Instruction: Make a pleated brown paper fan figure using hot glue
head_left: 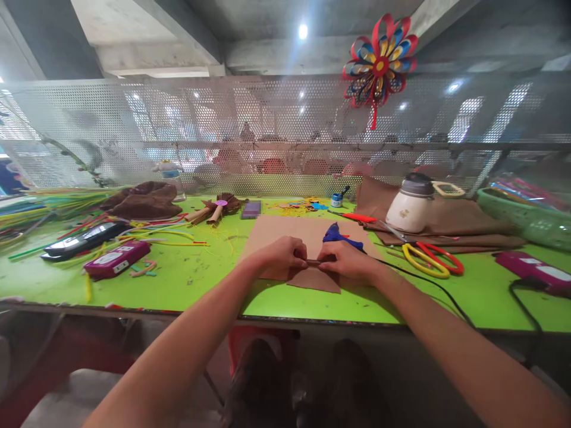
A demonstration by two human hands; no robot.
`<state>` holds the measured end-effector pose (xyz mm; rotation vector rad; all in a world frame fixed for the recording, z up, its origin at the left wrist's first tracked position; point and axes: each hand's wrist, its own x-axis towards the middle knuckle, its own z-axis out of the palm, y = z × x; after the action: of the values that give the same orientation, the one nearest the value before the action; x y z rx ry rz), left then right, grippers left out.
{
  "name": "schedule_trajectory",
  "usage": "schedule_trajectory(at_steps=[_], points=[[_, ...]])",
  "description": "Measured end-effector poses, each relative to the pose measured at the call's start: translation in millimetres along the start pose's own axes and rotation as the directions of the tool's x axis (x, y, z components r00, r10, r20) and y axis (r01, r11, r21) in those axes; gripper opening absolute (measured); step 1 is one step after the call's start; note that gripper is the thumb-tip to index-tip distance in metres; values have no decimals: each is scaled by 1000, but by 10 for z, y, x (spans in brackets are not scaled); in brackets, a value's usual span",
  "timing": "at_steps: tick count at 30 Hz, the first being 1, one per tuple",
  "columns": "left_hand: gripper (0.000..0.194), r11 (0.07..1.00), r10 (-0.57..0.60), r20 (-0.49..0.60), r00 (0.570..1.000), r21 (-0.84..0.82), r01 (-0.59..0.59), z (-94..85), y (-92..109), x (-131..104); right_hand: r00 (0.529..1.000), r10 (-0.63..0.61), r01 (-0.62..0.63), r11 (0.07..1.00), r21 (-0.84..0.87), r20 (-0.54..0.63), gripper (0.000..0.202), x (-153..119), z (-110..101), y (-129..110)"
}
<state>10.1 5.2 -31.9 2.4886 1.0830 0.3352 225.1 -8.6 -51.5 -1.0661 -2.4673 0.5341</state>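
Note:
Both hands pinch the folded or rolled far edge of a small brown sheet (313, 280) near the table's front. My left hand (285, 254) is closed on the left end of that edge. On its right end, my right hand (345, 260) is closed too, fingertips close to the left ones. Beneath lies a larger tan board (267, 235). A blue glue gun (339, 236) rests on the board just beyond my right hand, with a black cord (428, 282) running off to the right.
Red-and-yellow scissors (430, 260), a cream jug (409, 205), folded brown sheets (482, 220) and a green basket (526, 211) stand right. Leftward are purple power packs (116, 260), pipe cleaners (156, 235), a brown bundle (140, 200) and a paper flower (220, 205). A perforated screen (200, 131) borders the green table (200, 291).

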Motion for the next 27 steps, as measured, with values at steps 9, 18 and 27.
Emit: schedule_trajectory(at_steps=[9,18,27], points=[[18,984,106,-51,993,152,-97,105,45,75,997,-49,42,992,-120,-55,19,22,81,-47],[18,996,28,7,1000,89,-29,42,31,60,991,-131,129,986,-105,-10,16,4,20,-43],[24,993,56,43,997,97,-60,11,-56,37,995,-97,97,988,-120,2,11,-54,-42,36]])
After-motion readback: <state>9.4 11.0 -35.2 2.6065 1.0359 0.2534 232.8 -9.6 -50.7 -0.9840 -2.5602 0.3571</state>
